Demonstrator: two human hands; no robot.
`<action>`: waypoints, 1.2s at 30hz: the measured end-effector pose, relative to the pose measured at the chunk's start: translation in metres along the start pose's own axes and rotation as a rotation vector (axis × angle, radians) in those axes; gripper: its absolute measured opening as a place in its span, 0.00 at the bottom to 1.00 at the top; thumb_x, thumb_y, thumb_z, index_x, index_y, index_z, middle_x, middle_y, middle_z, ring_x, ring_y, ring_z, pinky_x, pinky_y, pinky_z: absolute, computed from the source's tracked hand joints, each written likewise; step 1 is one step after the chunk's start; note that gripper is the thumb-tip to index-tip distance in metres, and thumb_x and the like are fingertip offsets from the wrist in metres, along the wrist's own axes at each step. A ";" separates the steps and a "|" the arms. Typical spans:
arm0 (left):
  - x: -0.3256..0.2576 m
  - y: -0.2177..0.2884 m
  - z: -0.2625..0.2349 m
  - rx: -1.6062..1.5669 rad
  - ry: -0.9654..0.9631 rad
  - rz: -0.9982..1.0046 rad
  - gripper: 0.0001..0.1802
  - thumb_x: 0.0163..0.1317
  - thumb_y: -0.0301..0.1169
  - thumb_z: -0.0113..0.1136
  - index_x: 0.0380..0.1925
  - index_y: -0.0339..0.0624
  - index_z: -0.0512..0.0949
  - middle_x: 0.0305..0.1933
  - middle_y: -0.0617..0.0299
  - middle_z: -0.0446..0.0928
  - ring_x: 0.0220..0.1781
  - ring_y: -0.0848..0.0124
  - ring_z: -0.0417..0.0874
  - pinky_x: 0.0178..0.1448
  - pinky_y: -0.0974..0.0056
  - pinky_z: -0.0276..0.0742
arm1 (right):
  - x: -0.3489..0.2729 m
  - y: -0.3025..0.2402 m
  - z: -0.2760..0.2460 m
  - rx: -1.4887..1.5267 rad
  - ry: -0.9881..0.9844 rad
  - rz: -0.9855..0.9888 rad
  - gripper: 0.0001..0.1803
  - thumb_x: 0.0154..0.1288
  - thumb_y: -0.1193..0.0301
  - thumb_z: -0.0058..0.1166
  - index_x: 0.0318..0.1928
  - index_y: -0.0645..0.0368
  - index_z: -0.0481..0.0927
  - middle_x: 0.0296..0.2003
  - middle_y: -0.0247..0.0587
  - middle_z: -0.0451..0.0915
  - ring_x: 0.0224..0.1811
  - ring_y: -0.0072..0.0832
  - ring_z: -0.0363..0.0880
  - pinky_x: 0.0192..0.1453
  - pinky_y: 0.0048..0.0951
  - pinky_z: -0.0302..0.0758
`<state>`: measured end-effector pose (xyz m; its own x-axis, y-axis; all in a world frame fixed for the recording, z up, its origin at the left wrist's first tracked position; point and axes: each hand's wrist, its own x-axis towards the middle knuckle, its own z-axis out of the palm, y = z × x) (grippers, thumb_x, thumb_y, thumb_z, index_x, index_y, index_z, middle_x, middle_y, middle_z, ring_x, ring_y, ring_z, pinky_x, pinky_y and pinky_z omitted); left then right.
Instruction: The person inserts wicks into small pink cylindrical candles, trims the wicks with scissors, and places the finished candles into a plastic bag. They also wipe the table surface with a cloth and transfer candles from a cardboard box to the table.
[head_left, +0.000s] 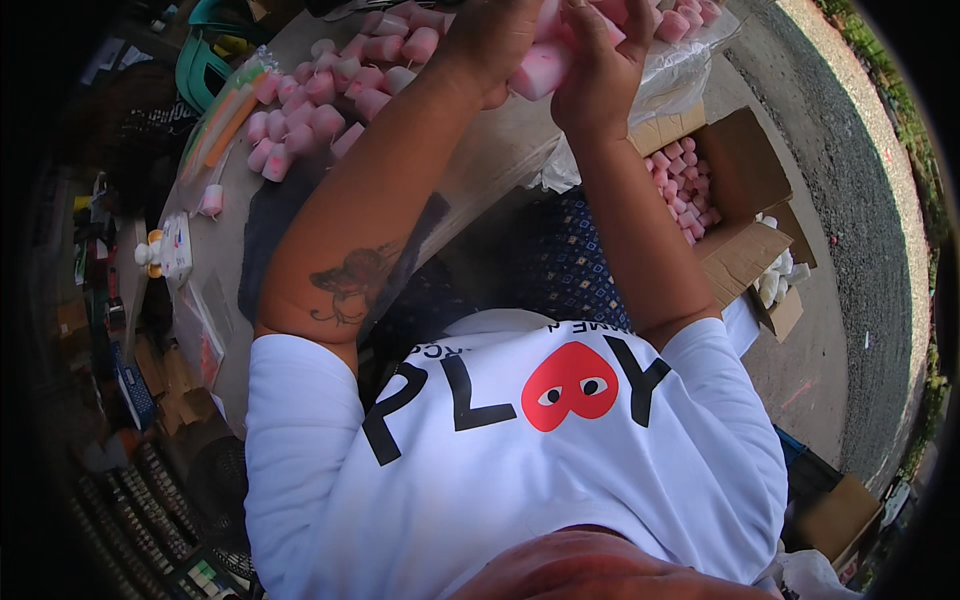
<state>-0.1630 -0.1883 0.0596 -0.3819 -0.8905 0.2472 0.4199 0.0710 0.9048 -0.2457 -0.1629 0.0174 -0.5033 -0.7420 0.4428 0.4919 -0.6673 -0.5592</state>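
At the top edge, my left hand (492, 45) and my right hand (598, 85) cup a small group of pink candles (541, 70) between them. The right thumb and fingers curl about the candles. The upper part of the left hand is cut off by the frame, and its fingers are partly hidden. Many loose pink votive candles (325, 121), some with short wicks showing, lie on the table (500, 150) left of my hands. More pink candles (679, 22) sit on clear plastic (690, 70) to the right. One candle (211, 200) stands apart at the table's left side.
An open cardboard box (745, 165) with pink candles stands right of my right forearm, with a smaller box of white pieces (775, 277) beside it. Coloured strips (232, 122) in clear wrap, a teal plastic item (197, 70) and a small white pack (177, 246) are on the left.
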 end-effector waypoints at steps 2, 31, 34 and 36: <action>-0.019 0.033 -0.059 -0.018 0.165 -0.094 0.21 0.65 0.44 0.53 0.50 0.42 0.75 0.47 0.59 0.77 0.49 0.70 0.78 0.54 0.66 0.74 | -0.013 0.049 0.047 0.089 -0.131 0.116 0.29 0.62 0.77 0.58 0.63 0.59 0.64 0.55 0.43 0.72 0.56 0.29 0.71 0.60 0.28 0.70; -0.121 0.119 -0.460 0.580 0.702 -0.181 0.16 0.66 0.33 0.54 0.47 0.34 0.80 0.42 0.60 0.81 0.40 0.73 0.80 0.43 0.69 0.75 | -0.131 0.198 0.240 -1.212 -0.781 0.058 0.22 0.59 0.47 0.53 0.52 0.35 0.82 0.66 0.62 0.58 0.71 0.61 0.47 0.69 0.67 0.40; -0.096 0.120 -0.453 0.789 0.958 -0.175 0.22 0.62 0.40 0.60 0.46 0.29 0.79 0.42 0.57 0.81 0.41 0.72 0.80 0.45 0.70 0.75 | -0.083 0.144 0.202 -1.010 -0.937 -0.085 0.20 0.60 0.47 0.54 0.50 0.36 0.83 0.61 0.55 0.67 0.69 0.51 0.57 0.68 0.63 0.48; -0.101 0.124 -0.410 1.110 0.964 -0.001 0.22 0.62 0.40 0.62 0.48 0.32 0.78 0.44 0.56 0.80 0.43 0.70 0.80 0.50 0.69 0.74 | -0.057 0.085 0.150 -0.771 -0.948 -0.180 0.17 0.60 0.54 0.59 0.48 0.42 0.84 0.53 0.48 0.76 0.61 0.41 0.70 0.62 0.49 0.63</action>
<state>0.2655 -0.2737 0.0049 0.4900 -0.8080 0.3273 -0.5836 -0.0251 0.8116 -0.0681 -0.1870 0.0499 0.3516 -0.6109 0.7093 -0.2397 -0.7912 -0.5627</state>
